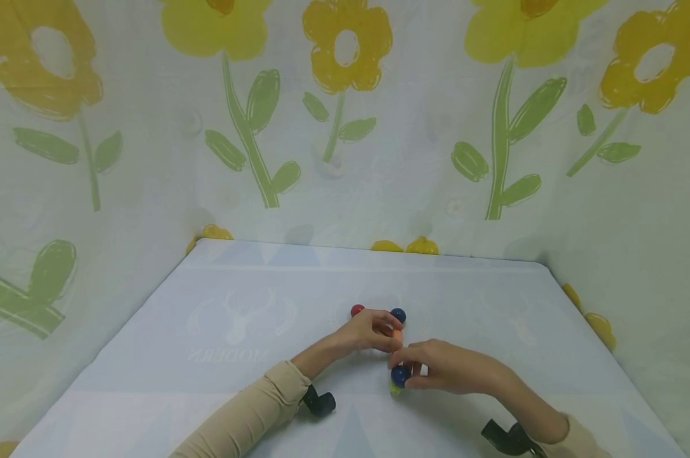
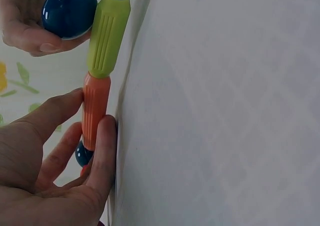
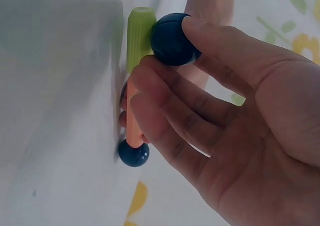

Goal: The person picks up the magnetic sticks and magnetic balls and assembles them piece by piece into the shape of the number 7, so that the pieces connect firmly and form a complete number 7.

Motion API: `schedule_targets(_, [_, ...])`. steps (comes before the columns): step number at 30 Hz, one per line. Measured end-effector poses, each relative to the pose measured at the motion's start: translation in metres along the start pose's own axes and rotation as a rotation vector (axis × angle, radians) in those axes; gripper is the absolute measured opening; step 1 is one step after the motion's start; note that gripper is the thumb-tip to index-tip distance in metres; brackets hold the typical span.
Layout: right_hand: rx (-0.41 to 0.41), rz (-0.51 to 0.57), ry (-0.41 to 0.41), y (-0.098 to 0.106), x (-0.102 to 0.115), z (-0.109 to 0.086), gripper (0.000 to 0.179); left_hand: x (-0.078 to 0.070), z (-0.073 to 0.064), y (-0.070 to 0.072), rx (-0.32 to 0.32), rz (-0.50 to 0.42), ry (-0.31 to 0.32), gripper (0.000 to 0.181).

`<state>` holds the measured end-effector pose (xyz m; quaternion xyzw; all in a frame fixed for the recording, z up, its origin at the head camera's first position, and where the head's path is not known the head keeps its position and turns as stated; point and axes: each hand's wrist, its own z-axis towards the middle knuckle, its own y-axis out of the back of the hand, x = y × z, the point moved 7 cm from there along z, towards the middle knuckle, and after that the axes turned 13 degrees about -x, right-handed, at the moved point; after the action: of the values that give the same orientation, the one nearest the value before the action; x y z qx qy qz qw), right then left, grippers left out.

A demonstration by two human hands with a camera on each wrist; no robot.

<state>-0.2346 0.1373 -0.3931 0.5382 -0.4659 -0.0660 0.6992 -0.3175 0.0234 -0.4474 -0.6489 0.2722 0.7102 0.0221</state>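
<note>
My left hand (image 1: 373,329) pinches an orange ribbed rod (image 2: 96,105) between its fingertips. End to end with this rod sits a yellow-green ribbed rod (image 2: 109,35), pointing toward my body. At the orange rod's far end is a dark blue ball (image 1: 399,315). Between thumb and fingers my right hand (image 1: 448,366) holds another dark blue ball (image 3: 172,39), right beside the green rod. Other right fingertips lie along the orange rod in the right wrist view. A red ball (image 1: 357,310) shows just beyond the left hand, partly hidden by it.
The white table (image 1: 236,381) carries faint deer-head and lettering prints. Flower-patterned curtains (image 1: 379,159) stand behind it and at both sides. Dark wrist-worn devices, one at the left wrist (image 1: 320,403) and one at the right wrist (image 1: 502,437), hang close over the tabletop.
</note>
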Motion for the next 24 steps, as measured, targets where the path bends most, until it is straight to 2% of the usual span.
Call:
schedule_targets(10, [0.035, 0.017, 0.04, -0.004, 0.007, -0.004, 0.027, -0.001, 0.0, 0.001, -0.01, 0.021, 0.003, 0.031])
schedule_targets(17, [0.079, 0.038, 0.032, -0.01, 0.009, -0.006, 0.026, 0.001, 0.001, 0.001, -0.017, -0.006, 0.025, 0.03])
schedule_targets(24, [0.102, 0.037, 0.102, -0.016, 0.012, -0.009, 0.025, 0.002, 0.001, 0.001, -0.02, 0.01, 0.026, 0.029])
